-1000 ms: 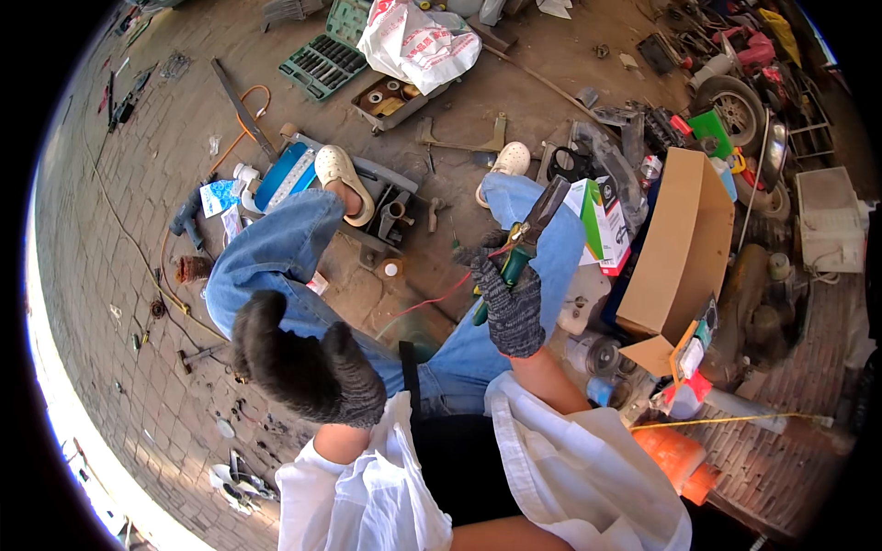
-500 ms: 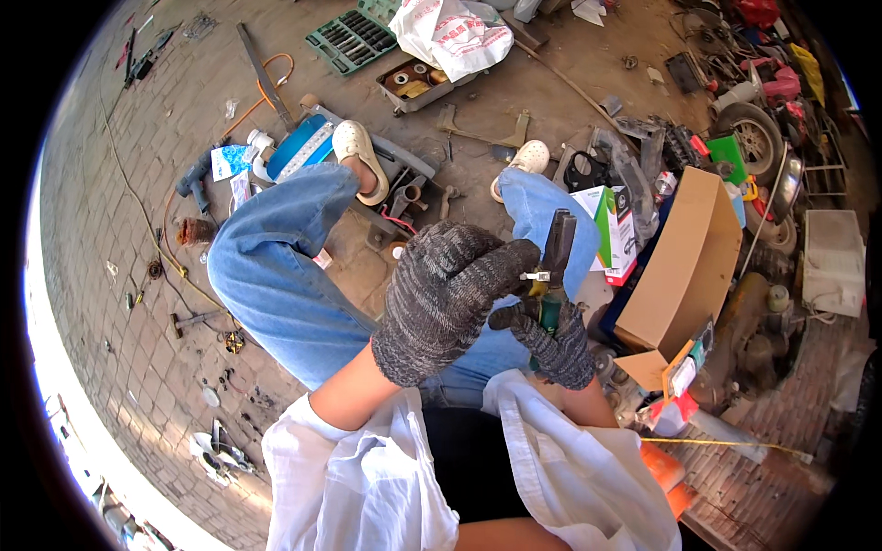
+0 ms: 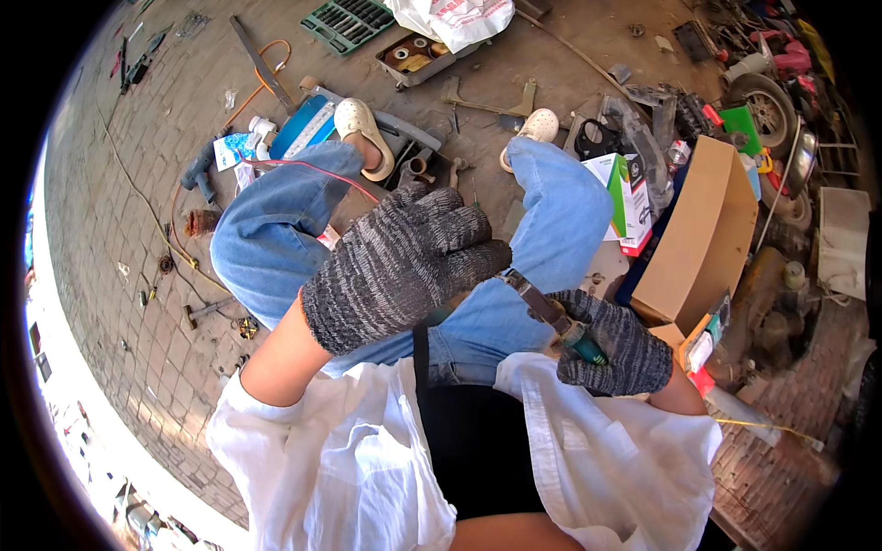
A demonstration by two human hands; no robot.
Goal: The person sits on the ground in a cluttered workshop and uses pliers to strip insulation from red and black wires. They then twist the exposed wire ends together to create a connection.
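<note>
My left hand (image 3: 409, 266), in a dark grey knitted glove, is closed over a red wire (image 3: 317, 167). The wire runs from beside my left knee and disappears behind the glove; its end is hidden. My right hand (image 3: 620, 349), gloved alike, grips a pair of pliers (image 3: 544, 308) with green handles. Their dark metal jaws point up and left, the tip close by my left fingertips. Whether the jaws pinch anything cannot be made out. Both hands are above my lap, in front of my jeans (image 3: 276, 230).
Between my feet lie metal parts (image 3: 418, 170) and a bracket (image 3: 496, 106). An open cardboard box (image 3: 694, 239) and small printed boxes (image 3: 620, 202) stand on the right, before a heap of scrap with a wheel (image 3: 763, 110). A power drill (image 3: 199, 174) and hammer (image 3: 197, 314) lie on the left.
My hands have moved apart, the left one leftward, the right one right and down with the pliers. The pliers have tipped from upright to slanting left. The red wire now stretches over my left knee.
</note>
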